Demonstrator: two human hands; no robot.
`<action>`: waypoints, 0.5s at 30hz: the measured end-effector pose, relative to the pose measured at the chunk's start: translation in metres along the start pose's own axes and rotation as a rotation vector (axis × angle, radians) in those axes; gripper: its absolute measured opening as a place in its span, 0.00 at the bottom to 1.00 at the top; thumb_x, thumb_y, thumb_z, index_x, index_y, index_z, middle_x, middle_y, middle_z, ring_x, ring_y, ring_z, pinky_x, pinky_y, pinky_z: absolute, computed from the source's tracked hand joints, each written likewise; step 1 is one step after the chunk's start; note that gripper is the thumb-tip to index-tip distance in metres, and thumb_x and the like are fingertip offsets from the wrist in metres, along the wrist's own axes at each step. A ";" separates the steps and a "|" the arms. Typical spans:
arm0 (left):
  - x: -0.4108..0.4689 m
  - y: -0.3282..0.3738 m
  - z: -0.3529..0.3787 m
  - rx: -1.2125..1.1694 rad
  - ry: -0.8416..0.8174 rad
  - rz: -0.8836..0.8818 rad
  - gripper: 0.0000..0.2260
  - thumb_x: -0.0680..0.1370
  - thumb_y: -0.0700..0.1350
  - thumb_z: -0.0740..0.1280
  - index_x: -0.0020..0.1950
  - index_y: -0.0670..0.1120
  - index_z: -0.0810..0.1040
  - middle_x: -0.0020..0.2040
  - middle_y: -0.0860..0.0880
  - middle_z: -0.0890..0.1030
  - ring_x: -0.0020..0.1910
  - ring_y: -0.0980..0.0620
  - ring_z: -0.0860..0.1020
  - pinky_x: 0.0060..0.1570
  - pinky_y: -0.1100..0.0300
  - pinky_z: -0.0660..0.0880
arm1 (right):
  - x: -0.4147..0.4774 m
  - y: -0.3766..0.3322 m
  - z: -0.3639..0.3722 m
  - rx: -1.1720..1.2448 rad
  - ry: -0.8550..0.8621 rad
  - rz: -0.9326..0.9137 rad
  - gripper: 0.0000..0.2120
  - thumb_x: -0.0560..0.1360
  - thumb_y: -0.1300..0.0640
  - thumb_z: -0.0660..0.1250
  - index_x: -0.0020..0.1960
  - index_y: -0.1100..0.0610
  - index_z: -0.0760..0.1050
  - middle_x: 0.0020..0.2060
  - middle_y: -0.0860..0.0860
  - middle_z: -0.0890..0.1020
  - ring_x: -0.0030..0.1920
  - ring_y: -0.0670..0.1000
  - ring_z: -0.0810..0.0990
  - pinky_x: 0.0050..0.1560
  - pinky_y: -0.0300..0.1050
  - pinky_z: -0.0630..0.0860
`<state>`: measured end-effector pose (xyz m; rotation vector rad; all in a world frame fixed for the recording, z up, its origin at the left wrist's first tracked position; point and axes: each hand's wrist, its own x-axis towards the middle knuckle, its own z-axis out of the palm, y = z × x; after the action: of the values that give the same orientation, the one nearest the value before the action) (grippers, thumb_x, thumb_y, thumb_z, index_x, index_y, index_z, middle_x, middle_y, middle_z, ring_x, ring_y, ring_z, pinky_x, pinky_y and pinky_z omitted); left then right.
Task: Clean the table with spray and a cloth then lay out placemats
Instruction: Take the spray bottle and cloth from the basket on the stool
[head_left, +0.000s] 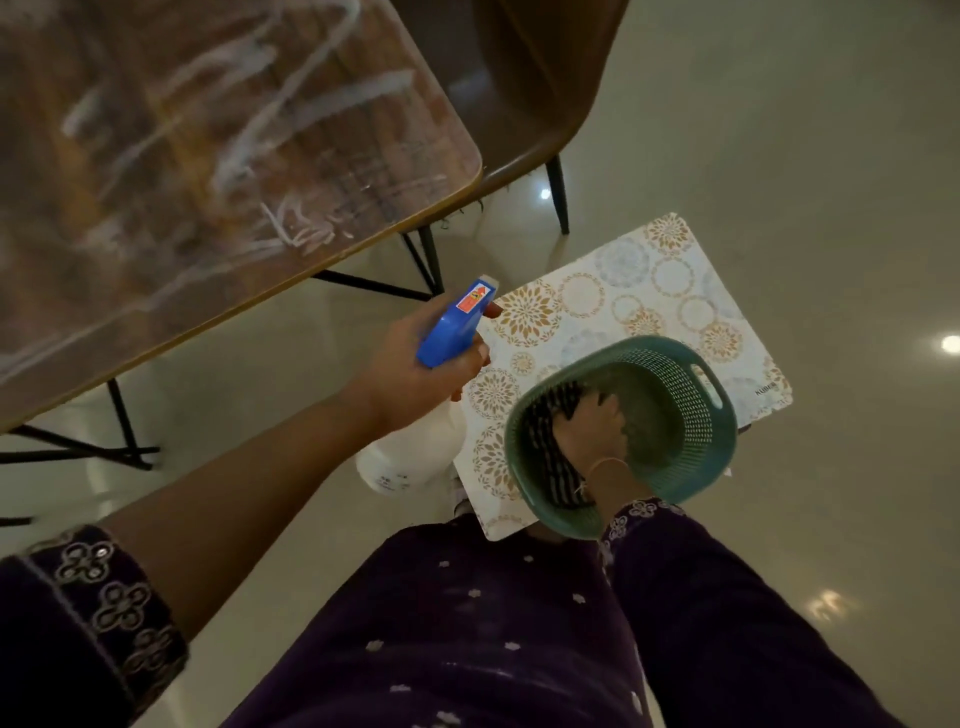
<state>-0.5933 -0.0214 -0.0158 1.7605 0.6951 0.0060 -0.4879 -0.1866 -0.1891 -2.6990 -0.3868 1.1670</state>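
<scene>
The table (405, 171), glossy wood with a rounded corner, is carrying white spray streaks. The spray bottle (452, 332), white with a blue trigger head, is hanging tilted in the left hand (400, 369) beside the table. The dark striped cloth (540, 441) is lying in the green basket (696, 415), gripped by the right hand (597, 426). The placemat (649, 291), white with gold and grey medallions, is lying flat beneath the basket.

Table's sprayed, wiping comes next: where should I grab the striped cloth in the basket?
Take the bunched top fold of the striped cloth, coming straight down through the open top of the basket. It lies crumpled against the wall nearest the spray bottle, and the mesh sides block any sideways approach.
</scene>
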 end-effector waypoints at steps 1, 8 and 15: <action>-0.002 -0.001 -0.003 0.020 -0.024 -0.006 0.17 0.73 0.46 0.64 0.62 0.48 0.72 0.40 0.49 0.78 0.31 0.60 0.76 0.37 0.67 0.76 | 0.001 -0.001 -0.002 -0.037 0.004 -0.016 0.25 0.77 0.52 0.60 0.71 0.61 0.62 0.70 0.63 0.62 0.68 0.65 0.63 0.66 0.62 0.63; -0.015 -0.008 -0.012 0.041 -0.100 -0.041 0.13 0.72 0.51 0.63 0.55 0.62 0.71 0.43 0.49 0.79 0.32 0.61 0.77 0.35 0.69 0.76 | 0.002 0.002 -0.012 0.081 -0.060 -0.059 0.15 0.76 0.57 0.60 0.61 0.60 0.72 0.62 0.59 0.72 0.62 0.63 0.71 0.65 0.62 0.67; -0.022 -0.013 -0.022 0.063 -0.145 -0.013 0.13 0.76 0.46 0.65 0.55 0.63 0.71 0.44 0.48 0.78 0.34 0.61 0.76 0.36 0.69 0.76 | -0.003 0.005 -0.012 0.246 0.127 -0.129 0.06 0.78 0.59 0.61 0.45 0.60 0.73 0.47 0.55 0.75 0.46 0.54 0.75 0.56 0.56 0.75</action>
<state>-0.6253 -0.0102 -0.0131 1.7964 0.6065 -0.1520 -0.4806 -0.1925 -0.1802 -2.4791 -0.3653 0.9360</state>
